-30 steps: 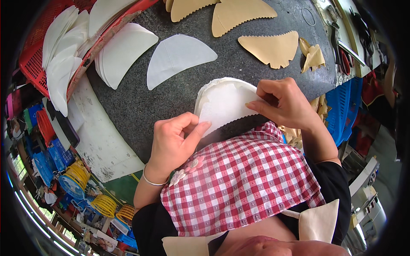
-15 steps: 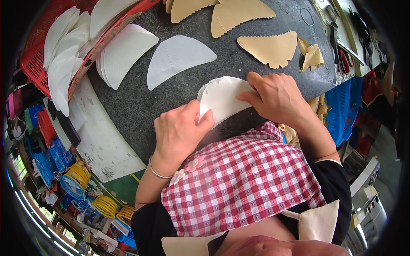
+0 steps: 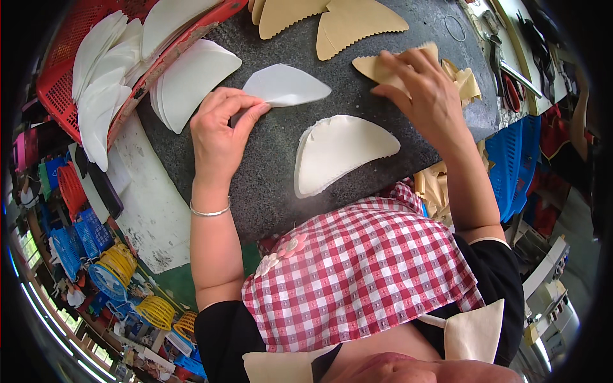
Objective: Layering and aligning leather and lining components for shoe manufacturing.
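My left hand [image 3: 220,131] pinches the near left edge of a thin white half-moon piece [image 3: 290,86], lifting and bending that edge off the dark slab [image 3: 255,217]. Over to the right, my right hand [image 3: 421,86] is above a tan half-moon piece [image 3: 369,67] with a zigzag edge. Its fingers are apart and cover part of the piece; whether the fingertips touch it is hard to see. Between my arms lies a stack of cream half-moon pieces [image 3: 345,153], untouched. Left of my left hand rests a pile of white pieces [image 3: 198,80].
A red basket [image 3: 54,96] of white pieces stands at the far left. More tan pieces [image 3: 357,29] lie at the back. At the right are a crumpled tan scrap [image 3: 470,88], red-handled scissors [image 3: 512,94] and a blue basket [image 3: 514,169]. A pale board [image 3: 153,217] lies left.
Both hands have let go of the cream stack. My left hand has moved up and taken the white piece's edge; my right hand has gone up and right over the tan piece.
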`<state>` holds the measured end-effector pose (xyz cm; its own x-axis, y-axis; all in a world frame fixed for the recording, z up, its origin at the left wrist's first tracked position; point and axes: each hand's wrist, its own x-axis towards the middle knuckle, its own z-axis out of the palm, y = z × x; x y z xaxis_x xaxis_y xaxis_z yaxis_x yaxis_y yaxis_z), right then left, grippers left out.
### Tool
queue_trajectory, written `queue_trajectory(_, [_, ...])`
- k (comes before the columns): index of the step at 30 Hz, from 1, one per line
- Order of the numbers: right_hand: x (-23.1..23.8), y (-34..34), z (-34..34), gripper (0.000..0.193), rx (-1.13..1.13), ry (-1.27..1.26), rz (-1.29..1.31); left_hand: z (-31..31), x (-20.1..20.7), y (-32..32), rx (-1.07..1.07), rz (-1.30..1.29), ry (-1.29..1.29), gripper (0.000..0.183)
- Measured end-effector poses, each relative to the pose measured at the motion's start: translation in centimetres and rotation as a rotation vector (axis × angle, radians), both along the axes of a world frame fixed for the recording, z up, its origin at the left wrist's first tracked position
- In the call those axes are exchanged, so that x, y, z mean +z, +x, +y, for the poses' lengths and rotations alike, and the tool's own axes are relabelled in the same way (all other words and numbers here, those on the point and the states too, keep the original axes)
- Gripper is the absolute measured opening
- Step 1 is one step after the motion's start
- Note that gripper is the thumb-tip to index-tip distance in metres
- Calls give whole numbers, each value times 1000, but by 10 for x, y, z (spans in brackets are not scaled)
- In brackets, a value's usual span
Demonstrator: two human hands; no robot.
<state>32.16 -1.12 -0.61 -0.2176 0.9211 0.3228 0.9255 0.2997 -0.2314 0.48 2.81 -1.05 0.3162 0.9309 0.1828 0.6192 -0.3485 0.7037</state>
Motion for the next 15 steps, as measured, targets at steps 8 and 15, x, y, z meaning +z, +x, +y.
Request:
queue_trajectory(8, [-14,1,0,7,-4,38,32,-72,39,47,-316,200,158,22])
queue_trajectory(15, [-19,0,-17,12,-50,-213,560,-40,26,76,-373,23,158,21])
